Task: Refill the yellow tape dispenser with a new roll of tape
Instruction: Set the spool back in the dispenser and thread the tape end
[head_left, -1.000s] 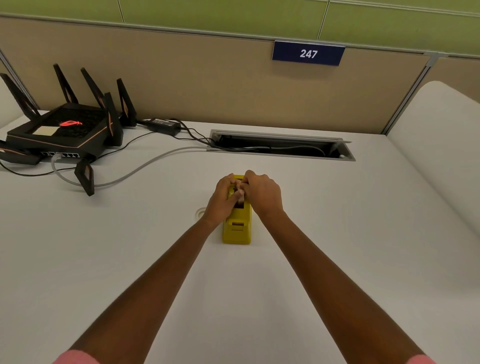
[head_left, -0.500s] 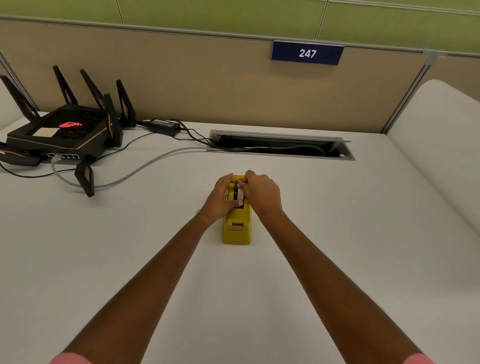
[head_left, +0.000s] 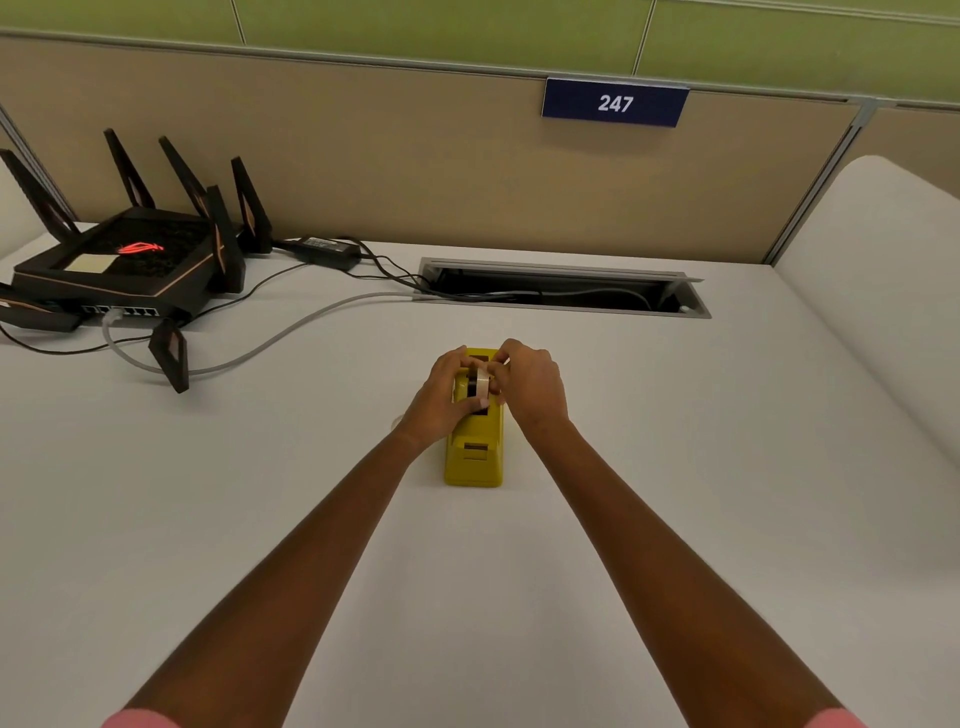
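The yellow tape dispenser (head_left: 475, 457) stands on the white desk (head_left: 260, 493), its long axis pointing away from me. A pale roll of tape (head_left: 483, 385) on a black hub sits tilted in the dispenser's top slot. My left hand (head_left: 441, 402) wraps the dispenser's left side, thumb against the hub. My right hand (head_left: 530, 387) pinches the roll from the right with its fingertips. A faint clear ring on the desk peeks out just left of my left wrist.
A black router (head_left: 119, 265) with several antennas sits at the far left, with cables (head_left: 270, 343) trailing toward an open cable slot (head_left: 561, 291) at the desk's back. A beige partition with a "247" sign (head_left: 615, 103) stands behind. A second desk (head_left: 883, 312) adjoins at the right.
The roll has come further into view and now sits tilted in the slot. My fingers have shifted slightly around it. The dispenser has stayed in place.
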